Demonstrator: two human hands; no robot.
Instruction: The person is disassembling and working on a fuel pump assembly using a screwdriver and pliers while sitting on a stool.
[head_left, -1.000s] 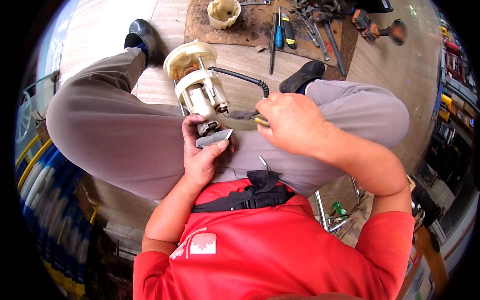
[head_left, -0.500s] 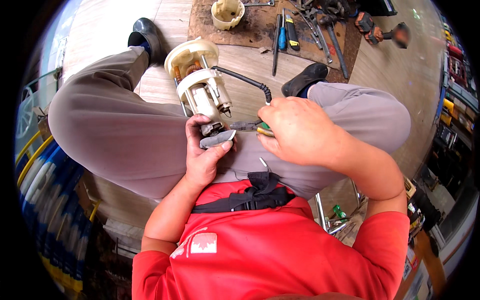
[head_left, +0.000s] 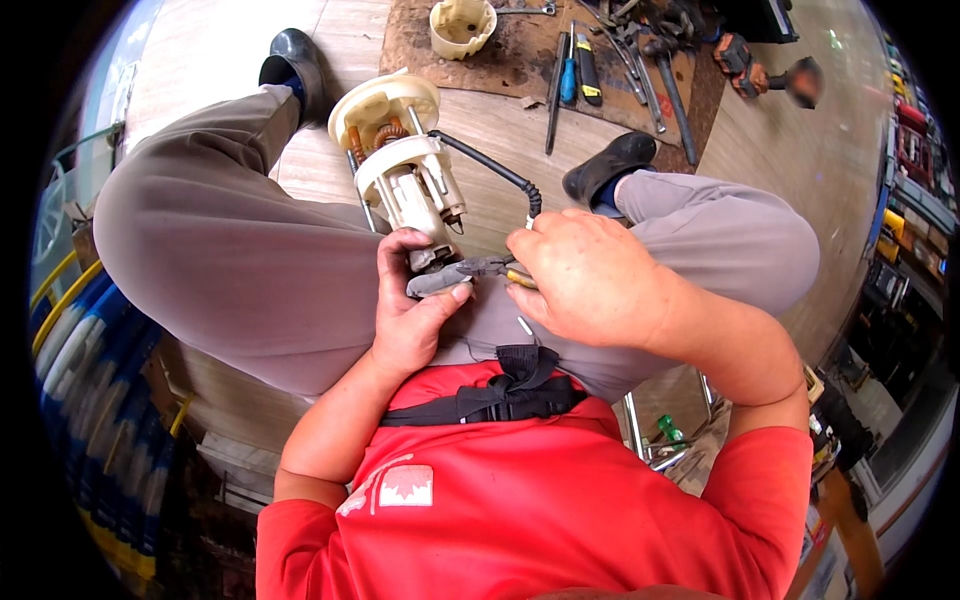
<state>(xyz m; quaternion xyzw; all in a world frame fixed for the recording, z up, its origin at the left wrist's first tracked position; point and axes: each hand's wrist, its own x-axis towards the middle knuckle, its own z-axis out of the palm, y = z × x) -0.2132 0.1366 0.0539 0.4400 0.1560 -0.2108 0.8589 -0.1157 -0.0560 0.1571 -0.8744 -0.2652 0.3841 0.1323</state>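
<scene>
A cream plastic fuel pump module leans across my lap, its round flange pointing away from me. Around its lower end my left hand is closed, the thumb pressing a grey fabric-like strainer. My right hand grips pliers with yellowish handles; most of the handles are hidden in the palm. The plier jaws meet the strainer's right end, but whether they bite on it I cannot tell. A black corrugated hose runs from the module down to my right hand's fingers.
A stained board on the floor carries a cream plastic cup, a blue-handled screwdriver, a utility knife and several metal tools. To its right lies a cordless power tool. A small white stick rests on my lap.
My right hand has shifted slightly left with the pliers, bringing the jaws from beside the strainer onto its right end. The strainer now sits a little lower and flatter.
</scene>
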